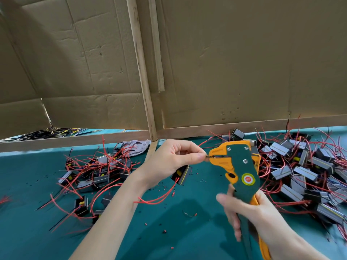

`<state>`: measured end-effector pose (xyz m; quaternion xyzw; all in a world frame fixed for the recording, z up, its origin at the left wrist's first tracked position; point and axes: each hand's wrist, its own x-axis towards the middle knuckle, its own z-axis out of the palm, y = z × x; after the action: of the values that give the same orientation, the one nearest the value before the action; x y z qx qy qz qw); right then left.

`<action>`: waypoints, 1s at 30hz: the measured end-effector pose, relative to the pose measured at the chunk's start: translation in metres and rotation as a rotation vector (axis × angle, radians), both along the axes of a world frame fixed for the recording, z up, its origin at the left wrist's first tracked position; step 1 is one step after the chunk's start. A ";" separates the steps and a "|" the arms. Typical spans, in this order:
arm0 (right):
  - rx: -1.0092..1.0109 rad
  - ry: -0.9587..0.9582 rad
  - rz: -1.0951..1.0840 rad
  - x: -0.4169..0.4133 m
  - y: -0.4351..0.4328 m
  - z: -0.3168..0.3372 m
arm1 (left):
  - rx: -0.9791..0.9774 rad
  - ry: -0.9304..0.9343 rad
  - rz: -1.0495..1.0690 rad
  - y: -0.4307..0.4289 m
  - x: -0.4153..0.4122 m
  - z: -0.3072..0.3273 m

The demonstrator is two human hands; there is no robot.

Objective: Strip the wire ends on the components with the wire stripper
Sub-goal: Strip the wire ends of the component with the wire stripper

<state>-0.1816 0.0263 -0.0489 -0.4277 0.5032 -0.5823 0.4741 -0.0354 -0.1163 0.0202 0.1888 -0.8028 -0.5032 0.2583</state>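
My right hand (249, 212) grips the handles of a green and orange wire stripper (238, 166), its jaws pointing left. My left hand (174, 158) pinches a thin black wire (211, 156) whose end sits in the stripper's jaws. A small black and grey component (182, 174) with a yellow part hangs just below my left hand, and its red wire (157, 199) trails down over the teal table (187, 231).
A pile of components with red wires (93, 171) lies at the left, a larger pile (304, 173) at the right. Bits of cut insulation dot the teal cloth. A cardboard wall (225, 62) with wooden battens stands behind the table.
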 end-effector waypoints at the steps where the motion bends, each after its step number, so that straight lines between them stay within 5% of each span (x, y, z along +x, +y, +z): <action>1: 0.000 -0.001 -0.035 0.000 -0.001 -0.002 | -0.018 -0.016 0.006 0.000 0.000 0.000; 6: -0.012 -0.255 0.175 -0.006 -0.006 -0.002 | -0.003 -0.034 0.065 -0.004 0.000 -0.003; 13: -0.009 -0.351 0.201 -0.024 -0.015 -0.010 | -0.062 0.010 0.219 -0.017 0.003 -0.004; 24: 0.180 -0.554 0.054 -0.030 -0.018 -0.016 | -0.274 0.468 0.438 0.018 -0.108 0.024; 30: 0.201 -0.592 0.052 -0.031 -0.017 -0.012 | -0.111 0.015 0.012 0.027 -0.136 0.012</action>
<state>-0.2129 0.0097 -0.0612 -0.2034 0.3873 -0.6164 0.6548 -0.1710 -0.0894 0.0323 0.1752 -0.8263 -0.4578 0.2774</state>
